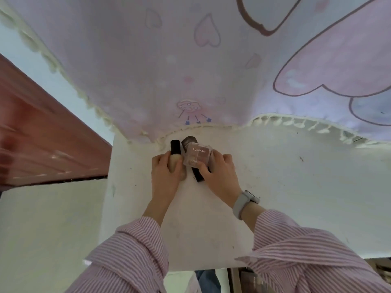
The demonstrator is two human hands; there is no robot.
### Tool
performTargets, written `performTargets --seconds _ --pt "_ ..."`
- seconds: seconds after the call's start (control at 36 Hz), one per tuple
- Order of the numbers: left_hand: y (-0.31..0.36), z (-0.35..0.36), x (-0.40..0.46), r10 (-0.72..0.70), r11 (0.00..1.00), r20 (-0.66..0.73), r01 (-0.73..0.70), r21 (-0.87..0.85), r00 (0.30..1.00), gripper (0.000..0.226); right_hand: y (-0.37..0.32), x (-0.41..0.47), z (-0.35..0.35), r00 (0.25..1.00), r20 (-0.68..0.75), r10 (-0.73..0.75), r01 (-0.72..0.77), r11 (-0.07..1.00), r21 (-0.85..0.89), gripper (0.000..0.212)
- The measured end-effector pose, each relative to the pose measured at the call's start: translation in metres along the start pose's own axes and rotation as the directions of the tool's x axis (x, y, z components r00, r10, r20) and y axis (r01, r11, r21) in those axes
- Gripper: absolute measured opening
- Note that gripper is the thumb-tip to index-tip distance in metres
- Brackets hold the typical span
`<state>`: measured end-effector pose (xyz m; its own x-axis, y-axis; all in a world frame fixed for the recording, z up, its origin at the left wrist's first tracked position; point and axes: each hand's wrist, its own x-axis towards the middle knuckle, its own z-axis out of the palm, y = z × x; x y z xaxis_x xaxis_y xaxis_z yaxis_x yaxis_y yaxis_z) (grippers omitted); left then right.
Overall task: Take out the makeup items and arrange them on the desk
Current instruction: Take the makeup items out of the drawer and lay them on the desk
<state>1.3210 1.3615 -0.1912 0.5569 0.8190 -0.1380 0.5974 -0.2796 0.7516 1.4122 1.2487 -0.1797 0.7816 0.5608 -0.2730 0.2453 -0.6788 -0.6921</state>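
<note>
Item one: cream-bodied bottle with a black cap [175, 154], lying on the white bench [275, 187] with its cap pointing away from the person; the left hand [167, 176] has its fingers curled round the pale body, apparently to hold it in line beside its neighbours. Item two: small square eyeshadow palette [195, 157], clear-lidded with rosy pans and script lettering, pinched at its near edge by the right hand [218, 174], fingers closed on it; it sits on top of item three, a long dark tube or case [195, 176], whose ends show beyond and before the palette. Whether that hand also holds the dark tube cannot be told. The three pieces lie touching or just beside one another at the far part of the bench, which suggests they are being set down as a tidy group; the stacking suggests the palette is not yet in a place of its own. Surroundings: a lilac printed cloth [190, 60] with hearts and a cream tasselled fringe, hanging to the bench's far edge right behind the items and limiting room there; a reddish-brown wooden surface [42, 134] to the left; a pale wristwatch [245, 203] on the right wrist; pink striped sleeves [131, 250] on both arms.
</note>
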Motion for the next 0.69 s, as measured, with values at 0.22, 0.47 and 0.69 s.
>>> performTargets --seconds 0.22,0.47,0.69 --pt "-0.004 0.013 -0.011 0.171 0.981 -0.033 -0.167 0.098 0.985 0.04 -0.011 0.002 -0.005 0.999 -0.033 0.037 -0.038 0.999 -0.035 0.054" --pt "-0.012 0.014 -0.026 0.388 0.882 0.083 -0.396 0.255 0.918 0.056 -0.005 0.011 -0.014 0.994 0.089 -0.057 0.07 0.986 -0.154 0.059" --pt "-0.014 0.013 -0.024 0.41 0.764 0.183 -0.446 0.465 0.893 0.06 -0.009 0.015 -0.028 0.992 -0.07 0.106 -0.065 0.895 0.442 0.03"
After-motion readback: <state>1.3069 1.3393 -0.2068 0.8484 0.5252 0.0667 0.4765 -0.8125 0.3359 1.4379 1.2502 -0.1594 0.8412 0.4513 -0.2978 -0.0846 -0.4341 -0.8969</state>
